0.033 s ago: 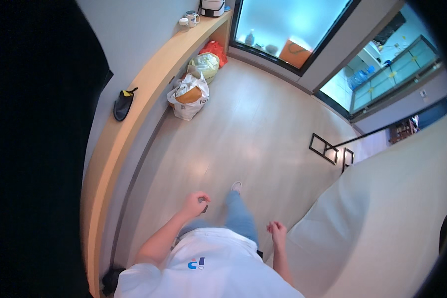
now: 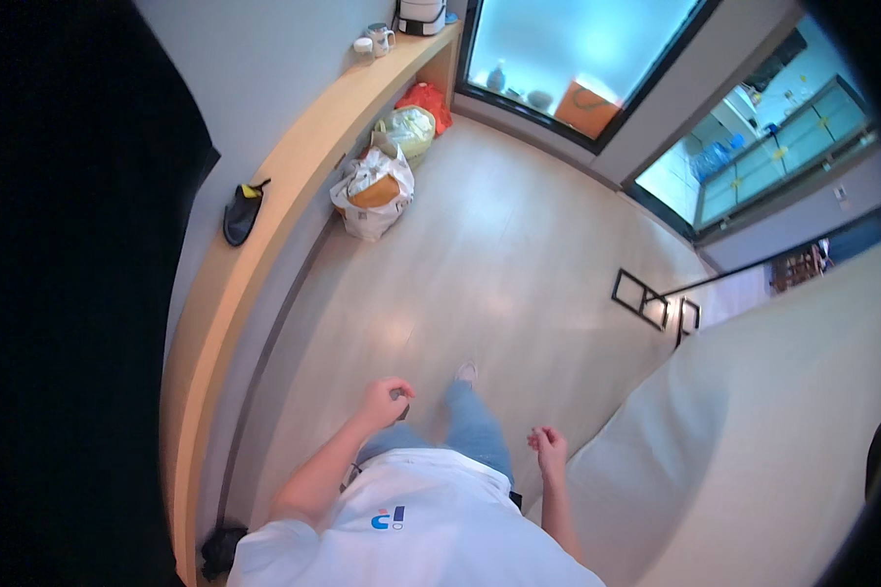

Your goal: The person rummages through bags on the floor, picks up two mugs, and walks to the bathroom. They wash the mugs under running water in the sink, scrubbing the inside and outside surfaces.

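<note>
My left hand [image 2: 386, 398] is held out in front of my body above the floor. Its fingers curl round a small dark grey object [image 2: 402, 407], mostly hidden, whose kind I cannot make out. On the other side my right hand [image 2: 550, 449] hangs beside my leg, close to a large pale sheet-like surface [image 2: 656, 440] but apart from it. The right fingers are bent in and pressed together; whatever they may hold is too small to tell.
Along the left wall runs a wooden ledge [image 2: 294, 166] bearing a dark pouch [image 2: 243, 213], a mug [image 2: 380, 39] and a white-lidded jar [image 2: 363, 50]. Filled bags, including a white one [image 2: 374, 201], stand on the floor [image 2: 460, 254] below. Black metal legs [image 2: 641, 298] stand at the right.
My right hand has risen slightly. The left hand keeps its curled grip, and the view of the room has shifted a little.
</note>
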`<state>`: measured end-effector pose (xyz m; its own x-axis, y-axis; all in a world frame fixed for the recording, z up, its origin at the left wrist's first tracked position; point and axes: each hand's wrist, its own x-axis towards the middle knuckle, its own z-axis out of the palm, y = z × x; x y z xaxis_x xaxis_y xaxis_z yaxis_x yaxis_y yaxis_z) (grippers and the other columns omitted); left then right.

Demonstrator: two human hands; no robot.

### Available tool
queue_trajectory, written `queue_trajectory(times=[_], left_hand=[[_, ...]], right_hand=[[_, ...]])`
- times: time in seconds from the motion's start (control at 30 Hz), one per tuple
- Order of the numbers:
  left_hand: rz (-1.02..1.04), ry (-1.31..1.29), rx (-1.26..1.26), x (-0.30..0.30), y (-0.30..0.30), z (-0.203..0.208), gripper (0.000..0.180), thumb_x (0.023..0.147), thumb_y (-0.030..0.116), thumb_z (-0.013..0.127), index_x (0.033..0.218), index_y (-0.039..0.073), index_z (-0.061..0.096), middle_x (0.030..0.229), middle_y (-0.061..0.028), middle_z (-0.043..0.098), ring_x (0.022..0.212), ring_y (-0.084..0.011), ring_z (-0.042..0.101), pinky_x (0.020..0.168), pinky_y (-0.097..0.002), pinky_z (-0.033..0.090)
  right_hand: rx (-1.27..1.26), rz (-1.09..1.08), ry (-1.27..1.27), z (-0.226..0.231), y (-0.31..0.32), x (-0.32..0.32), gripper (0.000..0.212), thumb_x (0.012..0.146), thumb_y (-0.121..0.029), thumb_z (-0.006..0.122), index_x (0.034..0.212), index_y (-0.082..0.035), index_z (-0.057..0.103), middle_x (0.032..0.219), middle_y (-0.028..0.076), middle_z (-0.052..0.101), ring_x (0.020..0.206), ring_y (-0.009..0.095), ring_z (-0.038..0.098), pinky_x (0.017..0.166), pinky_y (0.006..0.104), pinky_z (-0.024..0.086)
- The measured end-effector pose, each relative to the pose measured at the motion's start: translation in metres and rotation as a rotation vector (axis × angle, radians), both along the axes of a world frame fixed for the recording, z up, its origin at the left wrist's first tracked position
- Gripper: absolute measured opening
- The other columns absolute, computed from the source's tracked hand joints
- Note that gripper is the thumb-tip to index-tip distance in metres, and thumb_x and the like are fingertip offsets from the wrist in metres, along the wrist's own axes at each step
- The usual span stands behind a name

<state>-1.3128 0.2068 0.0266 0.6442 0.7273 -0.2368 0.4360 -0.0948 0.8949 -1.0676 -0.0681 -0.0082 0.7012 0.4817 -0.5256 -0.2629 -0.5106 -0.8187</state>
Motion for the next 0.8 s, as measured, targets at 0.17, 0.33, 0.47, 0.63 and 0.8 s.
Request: queue_trajectory(times=[0.17,0.33,0.47,0.63,0.8], left_hand=[[0.231,0.058,0.014,0.083,0.073,0.022,0.012,0.073,0.011,0.061,0.080,0.003,0.066,0.078,-0.0110,0.067,0.075,-0.0206,0.064,0.070,-0.0301,0.049],[0.493,0.135,-0.046,0.124,0.153,0.011,0.018,0.079,0.019,0.064,0.083,0.001,0.067,0.075,-0.0119,0.067,0.070,-0.0189,0.065,0.067,-0.0294,0.049],[0.578,0.112,-0.120,0.156,0.235,-0.018,0.021,0.080,0.020,0.065,0.083,0.000,0.067,0.072,-0.0118,0.067,0.067,-0.0177,0.064,0.065,-0.0301,0.049],[0.585,0.053,-0.140,0.221,0.354,-0.028,0.024,0.081,0.022,0.065,0.083,-0.001,0.066,0.071,-0.0115,0.066,0.066,-0.0156,0.062,0.064,-0.0293,0.048],[0.520,0.050,-0.195,0.277,0.442,-0.014,0.023,0.080,0.022,0.066,0.085,0.000,0.066,0.074,-0.0102,0.066,0.068,-0.0149,0.062,0.064,-0.0291,0.048]], right_hand=[[0.135,0.374,-0.187,0.037,0.218,0.158,0.023,0.089,-0.019,0.057,0.081,0.002,0.062,0.070,0.004,0.062,0.067,0.010,0.057,0.063,0.0237,0.045],[0.278,0.572,-0.419,0.067,0.415,0.229,0.022,0.091,-0.019,0.056,0.084,0.001,0.062,0.070,0.006,0.062,0.066,0.011,0.058,0.062,0.0252,0.046],[0.107,0.689,-0.526,0.051,0.504,0.247,0.025,0.091,-0.022,0.056,0.079,-0.001,0.061,0.063,0.010,0.060,0.056,0.015,0.057,0.054,0.0288,0.044],[-0.137,0.748,-0.371,0.032,0.558,0.268,0.037,0.089,-0.031,0.058,0.069,0.000,0.060,0.057,0.013,0.057,0.051,0.020,0.056,0.051,0.0329,0.043],[-0.236,0.948,-0.404,0.033,0.616,0.309,0.031,0.085,-0.030,0.060,0.075,-0.001,0.063,0.065,0.016,0.062,0.059,0.031,0.060,0.055,0.0381,0.046]])
